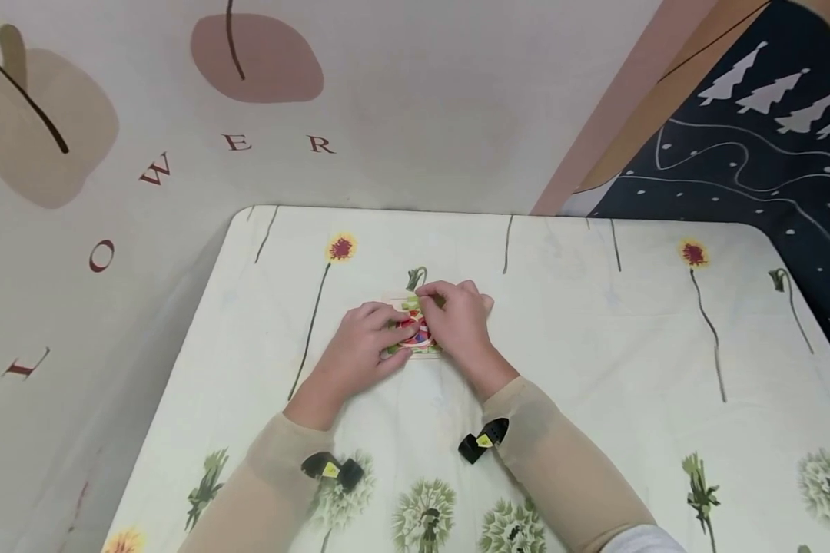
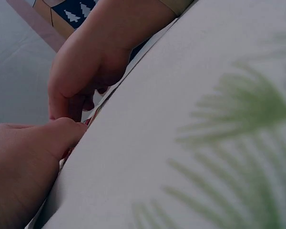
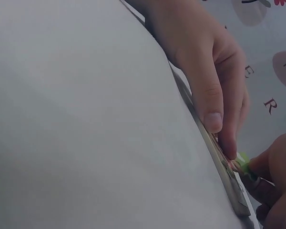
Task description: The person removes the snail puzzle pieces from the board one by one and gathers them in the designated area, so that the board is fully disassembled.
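Partly under fingers, colourful board, pinched green piece, flowered tablecloth around

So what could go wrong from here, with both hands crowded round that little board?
Perhaps three things. The green piece, pinched by the right hand, might slip or bend, since it looks small. The left hand covers part of the thin board, so a badly placed bit could go unnoticed. And the board lies on a cloth, so it might slide if the left hand's touch eased.
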Tool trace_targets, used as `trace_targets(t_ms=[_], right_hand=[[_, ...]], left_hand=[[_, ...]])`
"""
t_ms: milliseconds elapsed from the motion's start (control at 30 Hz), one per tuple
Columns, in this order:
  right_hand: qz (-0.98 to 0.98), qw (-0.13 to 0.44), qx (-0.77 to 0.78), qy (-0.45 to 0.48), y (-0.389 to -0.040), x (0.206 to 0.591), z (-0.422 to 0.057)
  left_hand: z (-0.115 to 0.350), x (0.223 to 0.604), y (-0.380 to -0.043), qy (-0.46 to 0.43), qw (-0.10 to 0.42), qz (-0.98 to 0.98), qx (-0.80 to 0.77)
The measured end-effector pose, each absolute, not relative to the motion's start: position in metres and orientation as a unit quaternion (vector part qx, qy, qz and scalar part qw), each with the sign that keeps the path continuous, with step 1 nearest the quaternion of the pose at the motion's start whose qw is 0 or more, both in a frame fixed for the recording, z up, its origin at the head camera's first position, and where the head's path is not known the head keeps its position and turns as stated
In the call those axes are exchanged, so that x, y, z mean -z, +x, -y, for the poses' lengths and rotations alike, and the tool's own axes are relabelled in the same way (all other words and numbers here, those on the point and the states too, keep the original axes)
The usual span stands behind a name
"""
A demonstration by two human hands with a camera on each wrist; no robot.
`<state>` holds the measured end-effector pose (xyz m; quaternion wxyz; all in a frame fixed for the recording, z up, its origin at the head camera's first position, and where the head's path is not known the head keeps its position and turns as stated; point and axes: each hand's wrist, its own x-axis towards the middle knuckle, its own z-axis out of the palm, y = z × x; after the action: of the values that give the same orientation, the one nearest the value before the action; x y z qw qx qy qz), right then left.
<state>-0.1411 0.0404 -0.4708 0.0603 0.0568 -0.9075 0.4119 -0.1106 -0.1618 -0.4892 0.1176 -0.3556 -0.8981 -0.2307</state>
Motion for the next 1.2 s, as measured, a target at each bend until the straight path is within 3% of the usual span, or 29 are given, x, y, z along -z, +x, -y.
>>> trace_targets(t_ms=[533, 1200], right_hand=[[0.897, 0.072, -0.435, 0.034, -0.141, 0.471, -0.039], [0.891, 0.216, -0.266, 0.298, -0.147, 0.476, -0.069]], left_hand=[[0.16, 0.49, -0.113, -0.382, 0.136, 0.883, 0.236], [0.162, 0.493, -0.113, -0.38, 0.134, 0.882, 0.245]])
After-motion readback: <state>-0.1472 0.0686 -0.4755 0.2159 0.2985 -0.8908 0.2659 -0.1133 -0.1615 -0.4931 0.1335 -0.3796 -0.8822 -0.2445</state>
